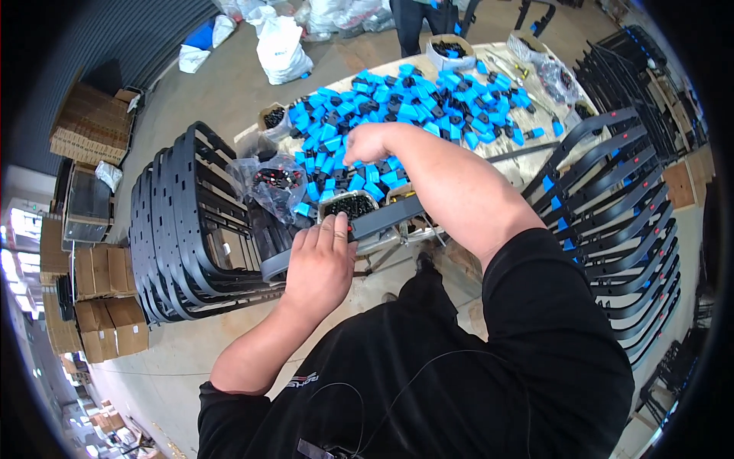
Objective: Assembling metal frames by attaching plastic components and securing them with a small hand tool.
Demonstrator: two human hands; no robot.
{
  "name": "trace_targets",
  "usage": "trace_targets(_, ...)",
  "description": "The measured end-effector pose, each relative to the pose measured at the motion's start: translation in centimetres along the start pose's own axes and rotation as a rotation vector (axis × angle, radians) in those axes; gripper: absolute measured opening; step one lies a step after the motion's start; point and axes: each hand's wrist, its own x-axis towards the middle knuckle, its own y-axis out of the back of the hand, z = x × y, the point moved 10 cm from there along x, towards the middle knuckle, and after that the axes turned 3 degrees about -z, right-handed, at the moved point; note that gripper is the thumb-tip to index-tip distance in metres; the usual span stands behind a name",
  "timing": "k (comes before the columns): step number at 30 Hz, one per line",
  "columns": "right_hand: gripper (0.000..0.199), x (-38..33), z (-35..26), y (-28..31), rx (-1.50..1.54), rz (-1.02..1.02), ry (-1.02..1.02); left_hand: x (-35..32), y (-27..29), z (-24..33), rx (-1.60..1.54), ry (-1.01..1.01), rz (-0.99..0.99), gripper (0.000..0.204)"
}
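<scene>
Left hand [319, 260] lay palm-down, fingers closed over grey curved bar [382, 220] at table edge. Right hand [367, 144] reached forward, fingers curled into pile of blue-black clips [428, 99]; whether it gripped one, couldn't tell. Stacked black frames [183, 222] stood left, more frames [619, 206] right; small tub of black screws [350, 205] just beyond bar.

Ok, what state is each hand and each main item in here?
left hand: pressing down on the grey bar
grey bar: lying flat, across the table edge
right hand: reaching into the blue clips
blue clips: loose pile on the table
black frames: stacked on edge
small tub: open, holding dark small parts
</scene>
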Motion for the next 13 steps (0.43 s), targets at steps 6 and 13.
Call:
trace_targets(6,0.041,-0.5,2.3,0.2,0.028,0.021,-0.072,-1.8,1.3,-1.3,-0.151,0.061,0.011,0.06)
trace_targets(13,0.045,-3.1,2.1,1.5,-0.116,0.16,-0.128,-8.1,-2.8,-8.9,-0.183,0.383,-0.069,0.076)
